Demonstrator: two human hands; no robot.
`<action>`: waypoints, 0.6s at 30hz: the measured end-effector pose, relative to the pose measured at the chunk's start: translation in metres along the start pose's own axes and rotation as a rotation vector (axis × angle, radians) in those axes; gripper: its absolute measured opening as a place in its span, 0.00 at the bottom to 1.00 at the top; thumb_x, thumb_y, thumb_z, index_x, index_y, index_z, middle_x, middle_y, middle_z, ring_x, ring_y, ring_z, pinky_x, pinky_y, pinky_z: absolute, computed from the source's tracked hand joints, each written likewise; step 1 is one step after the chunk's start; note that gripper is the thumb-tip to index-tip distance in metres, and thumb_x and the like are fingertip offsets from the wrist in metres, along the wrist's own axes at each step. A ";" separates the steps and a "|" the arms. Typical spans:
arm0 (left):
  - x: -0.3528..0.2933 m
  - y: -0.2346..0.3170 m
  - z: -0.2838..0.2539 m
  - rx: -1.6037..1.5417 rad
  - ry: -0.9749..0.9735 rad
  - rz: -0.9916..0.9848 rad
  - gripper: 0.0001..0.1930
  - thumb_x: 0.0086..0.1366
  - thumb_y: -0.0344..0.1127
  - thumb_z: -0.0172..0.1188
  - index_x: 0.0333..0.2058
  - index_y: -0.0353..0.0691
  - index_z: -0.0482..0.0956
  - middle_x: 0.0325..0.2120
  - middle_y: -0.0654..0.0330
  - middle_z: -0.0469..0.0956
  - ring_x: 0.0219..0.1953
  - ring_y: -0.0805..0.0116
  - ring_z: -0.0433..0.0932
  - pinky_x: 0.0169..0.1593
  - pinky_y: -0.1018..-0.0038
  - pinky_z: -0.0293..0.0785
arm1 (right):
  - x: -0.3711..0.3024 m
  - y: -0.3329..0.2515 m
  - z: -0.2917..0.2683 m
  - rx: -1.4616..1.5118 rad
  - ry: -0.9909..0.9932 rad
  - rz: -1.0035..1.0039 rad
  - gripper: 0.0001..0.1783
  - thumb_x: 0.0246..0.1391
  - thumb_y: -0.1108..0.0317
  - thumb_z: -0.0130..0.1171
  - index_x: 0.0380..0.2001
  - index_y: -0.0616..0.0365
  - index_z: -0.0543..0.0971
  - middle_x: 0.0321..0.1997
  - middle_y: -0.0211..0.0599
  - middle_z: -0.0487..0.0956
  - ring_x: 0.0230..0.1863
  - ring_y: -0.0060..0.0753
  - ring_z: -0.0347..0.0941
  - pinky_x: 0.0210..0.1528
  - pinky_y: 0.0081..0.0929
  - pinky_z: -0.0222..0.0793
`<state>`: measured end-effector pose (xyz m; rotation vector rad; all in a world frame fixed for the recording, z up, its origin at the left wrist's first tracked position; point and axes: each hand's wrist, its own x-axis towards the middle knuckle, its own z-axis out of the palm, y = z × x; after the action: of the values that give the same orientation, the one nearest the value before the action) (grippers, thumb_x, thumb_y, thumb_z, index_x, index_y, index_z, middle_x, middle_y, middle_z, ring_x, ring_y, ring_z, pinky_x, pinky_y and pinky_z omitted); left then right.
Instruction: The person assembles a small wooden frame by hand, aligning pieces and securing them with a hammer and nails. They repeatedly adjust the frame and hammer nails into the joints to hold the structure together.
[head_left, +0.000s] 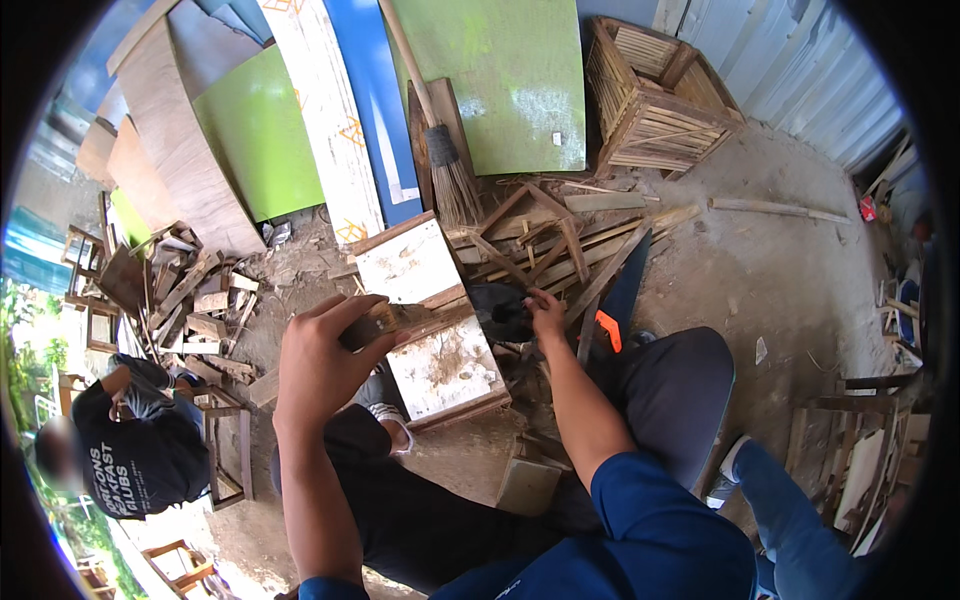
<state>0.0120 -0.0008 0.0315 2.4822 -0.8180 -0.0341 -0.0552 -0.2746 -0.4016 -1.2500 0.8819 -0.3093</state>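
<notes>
My left hand (335, 345) is closed around a brown, brush-like block (372, 322), held just above a wooden piece with white panels (440, 372). Brown dust and crumbs lie on both white panels, and a wooden strip crosses between them. On the far side of this piece, my right hand (546, 318) has its fingers closed at the edge of a black, bag-like thing (498, 308). That black thing lies against the right edge of the white-panelled piece. Part of it is hidden, so its exact kind cannot be told.
Wood scraps (190, 300) are heaped at left, where a person in black (150, 445) sits. A broom (452, 180) leans on boards. A slatted crate (660, 105) stands at far right. An orange handle (608, 330) is beside my knee. Another person's leg (790, 510) shows at lower right.
</notes>
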 end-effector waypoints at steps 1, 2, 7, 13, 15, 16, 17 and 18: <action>-0.005 0.003 0.000 0.006 0.014 0.013 0.21 0.53 0.36 0.83 0.45 0.37 0.89 0.32 0.53 0.86 0.31 0.57 0.85 0.38 0.66 0.80 | -0.005 -0.010 -0.005 0.136 -0.016 0.132 0.10 0.69 0.72 0.63 0.50 0.62 0.85 0.43 0.40 0.88 0.40 0.36 0.86 0.38 0.34 0.83; -0.010 0.006 0.000 0.008 0.036 0.044 0.21 0.53 0.36 0.82 0.45 0.37 0.89 0.32 0.53 0.86 0.31 0.57 0.85 0.38 0.65 0.80 | -0.011 -0.021 -0.010 0.191 -0.062 0.121 0.10 0.69 0.71 0.63 0.51 0.61 0.84 0.43 0.38 0.87 0.39 0.34 0.85 0.37 0.31 0.83; -0.031 0.019 0.001 -0.012 0.030 0.042 0.20 0.54 0.39 0.82 0.45 0.38 0.90 0.34 0.52 0.87 0.33 0.54 0.87 0.39 0.64 0.81 | -0.043 -0.080 -0.040 0.364 -0.256 0.097 0.13 0.71 0.69 0.64 0.55 0.60 0.81 0.44 0.36 0.84 0.37 0.29 0.84 0.35 0.28 0.85; -0.045 0.024 0.009 0.023 -0.005 0.054 0.20 0.58 0.46 0.80 0.42 0.39 0.91 0.32 0.51 0.88 0.33 0.50 0.87 0.40 0.61 0.82 | -0.071 -0.155 -0.046 0.357 -0.537 -0.107 0.15 0.73 0.75 0.57 0.60 0.61 0.76 0.49 0.38 0.81 0.45 0.33 0.83 0.47 0.32 0.87; -0.046 0.022 0.014 0.014 0.034 0.101 0.20 0.58 0.47 0.80 0.42 0.39 0.91 0.30 0.51 0.88 0.32 0.50 0.87 0.40 0.61 0.82 | -0.082 -0.176 -0.046 0.351 -0.599 -0.135 0.17 0.73 0.77 0.56 0.62 0.61 0.74 0.51 0.39 0.80 0.47 0.33 0.83 0.50 0.33 0.88; -0.045 0.021 0.017 -0.025 0.022 0.079 0.20 0.59 0.48 0.79 0.42 0.39 0.91 0.30 0.52 0.88 0.33 0.50 0.87 0.41 0.61 0.83 | -0.089 -0.184 -0.046 0.355 -0.613 -0.150 0.17 0.73 0.77 0.56 0.62 0.60 0.74 0.51 0.39 0.81 0.46 0.33 0.83 0.49 0.33 0.88; -0.045 0.019 0.018 -0.035 0.002 0.080 0.20 0.59 0.48 0.79 0.42 0.39 0.91 0.30 0.52 0.88 0.33 0.50 0.87 0.41 0.61 0.83 | -0.095 -0.190 -0.045 0.386 -0.657 -0.183 0.17 0.73 0.77 0.56 0.62 0.60 0.74 0.51 0.39 0.81 0.46 0.33 0.83 0.49 0.32 0.88; -0.044 0.017 0.019 -0.045 -0.019 0.081 0.20 0.59 0.49 0.79 0.42 0.40 0.91 0.30 0.52 0.88 0.33 0.49 0.87 0.41 0.61 0.83 | -0.101 -0.196 -0.044 0.374 -0.633 -0.167 0.17 0.72 0.78 0.56 0.61 0.60 0.74 0.50 0.40 0.81 0.46 0.33 0.83 0.49 0.33 0.88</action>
<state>-0.0365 0.0031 0.0176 2.4080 -0.9154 -0.0472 -0.1036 -0.3038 -0.1842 -0.9798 0.1646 -0.1797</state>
